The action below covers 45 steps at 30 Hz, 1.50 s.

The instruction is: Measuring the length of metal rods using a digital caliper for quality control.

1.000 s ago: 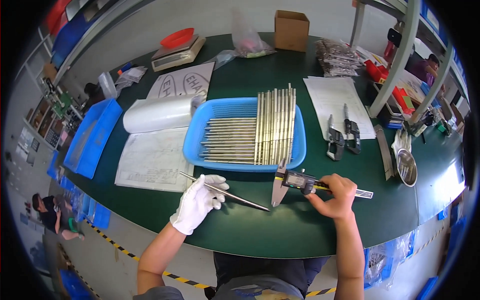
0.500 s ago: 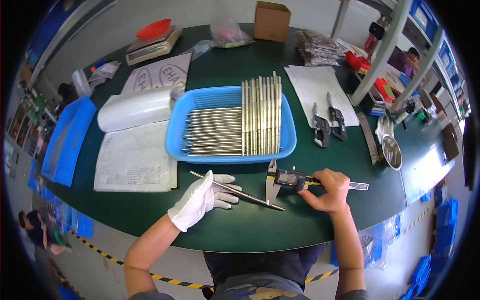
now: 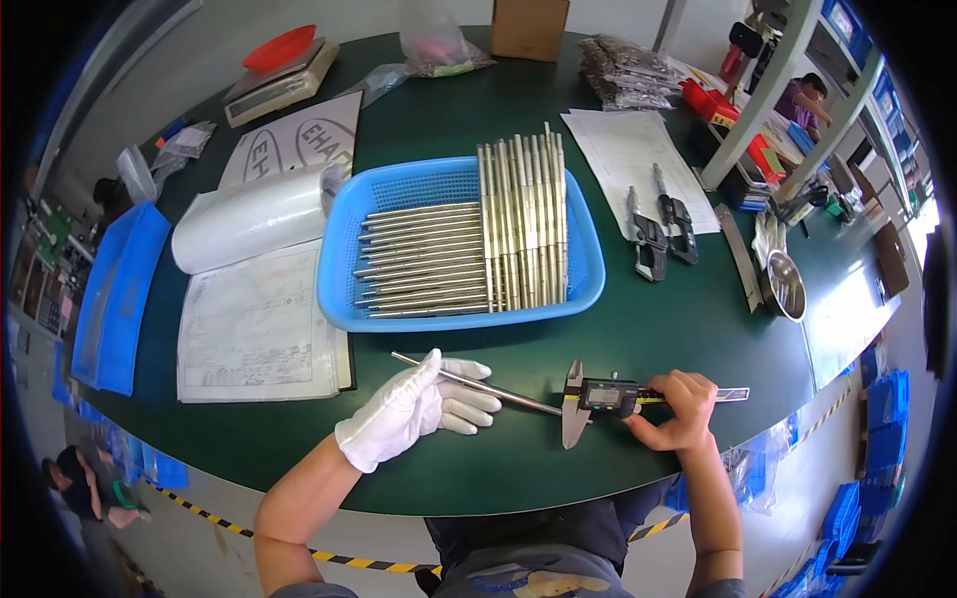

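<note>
The white-gloved left hand (image 3: pixel 419 407) holds a slender metal rod (image 3: pixel 518 399) slantwise above the desk (image 3: pixel 518 468), in front of the blue basket (image 3: pixel 459 321). The bare right hand (image 3: pixel 683 411) grips a digital caliper (image 3: pixel 606 397). One second ago the rod's far end was apart from the caliper; it now lies at the jaws.

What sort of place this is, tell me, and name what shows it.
Probably a factory's inspection area: a caliper is held at the end of a metal rod, two micrometers lie nearby, and a blue basket holds many similar rods.
</note>
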Tool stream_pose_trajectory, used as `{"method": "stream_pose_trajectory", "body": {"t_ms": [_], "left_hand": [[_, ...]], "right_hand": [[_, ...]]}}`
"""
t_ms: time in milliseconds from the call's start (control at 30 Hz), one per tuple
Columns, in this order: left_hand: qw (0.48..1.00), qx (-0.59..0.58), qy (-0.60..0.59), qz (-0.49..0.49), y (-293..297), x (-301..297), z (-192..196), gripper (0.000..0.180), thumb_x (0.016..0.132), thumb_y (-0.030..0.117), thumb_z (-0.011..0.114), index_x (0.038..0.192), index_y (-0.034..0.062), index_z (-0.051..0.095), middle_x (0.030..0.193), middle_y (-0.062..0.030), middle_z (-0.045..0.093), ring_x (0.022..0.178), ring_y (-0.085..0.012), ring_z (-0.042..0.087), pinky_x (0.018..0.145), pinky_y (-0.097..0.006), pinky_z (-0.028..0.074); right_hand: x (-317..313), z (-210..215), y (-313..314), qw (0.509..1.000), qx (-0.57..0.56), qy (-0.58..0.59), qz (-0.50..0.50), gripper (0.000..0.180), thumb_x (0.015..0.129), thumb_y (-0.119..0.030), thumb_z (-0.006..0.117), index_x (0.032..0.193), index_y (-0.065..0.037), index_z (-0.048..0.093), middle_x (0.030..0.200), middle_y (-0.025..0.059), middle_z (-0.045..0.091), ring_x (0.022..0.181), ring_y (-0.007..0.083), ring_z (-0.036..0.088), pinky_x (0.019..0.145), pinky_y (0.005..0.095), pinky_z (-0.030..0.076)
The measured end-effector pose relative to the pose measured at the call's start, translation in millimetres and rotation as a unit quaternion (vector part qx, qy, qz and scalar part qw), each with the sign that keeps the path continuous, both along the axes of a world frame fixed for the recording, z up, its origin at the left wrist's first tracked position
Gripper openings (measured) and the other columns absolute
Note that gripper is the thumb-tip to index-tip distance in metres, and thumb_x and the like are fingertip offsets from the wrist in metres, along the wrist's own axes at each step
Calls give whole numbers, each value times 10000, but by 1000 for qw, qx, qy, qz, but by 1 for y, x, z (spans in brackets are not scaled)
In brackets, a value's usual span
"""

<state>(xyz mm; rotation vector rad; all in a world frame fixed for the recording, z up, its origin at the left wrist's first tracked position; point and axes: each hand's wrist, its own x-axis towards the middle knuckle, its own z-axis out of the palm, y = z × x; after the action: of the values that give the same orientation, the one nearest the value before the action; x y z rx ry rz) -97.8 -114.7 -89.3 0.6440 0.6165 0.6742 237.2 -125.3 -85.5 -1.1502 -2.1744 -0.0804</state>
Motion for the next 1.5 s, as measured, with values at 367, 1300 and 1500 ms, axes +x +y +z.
{"method": "stream_pose_trajectory", "body": {"t_ms": [367, 1300, 1500], "left_hand": [[992, -57, -112, 3, -1, -2, -4, 607, 930, 488, 268, 1225, -19, 423, 1167, -238, 520, 1026, -293, 561, 855, -373, 469], [978, -59, -198, -6, 0, -8, -11, 906, 826, 685, 219, 1262, -97, 363, 1204, -314, 460, 1063, -362, 524, 900, -424, 421], [979, -61, -195, -19, 1, -1, -21, 891, 823, 690, 201, 1249, -70, 390, 1200, -275, 487, 1065, -326, 532, 888, -401, 430]], "right_hand": [[-11, -1, 8, 997, 57, -21, 46, 351, 581, -390, 710, 623, -88, 537, 487, 5, 407, 382, 185, 399, 389, 290, 304], [-8, -14, 0, 999, 28, -7, 46, 437, 600, -477, 635, 590, -59, 512, 505, 60, 418, 433, 235, 411, 450, 331, 301], [-3, -16, -2, 997, 47, -5, 55, 425, 609, -478, 640, 587, -78, 498, 499, 40, 395, 407, 226, 390, 422, 328, 281]]}}
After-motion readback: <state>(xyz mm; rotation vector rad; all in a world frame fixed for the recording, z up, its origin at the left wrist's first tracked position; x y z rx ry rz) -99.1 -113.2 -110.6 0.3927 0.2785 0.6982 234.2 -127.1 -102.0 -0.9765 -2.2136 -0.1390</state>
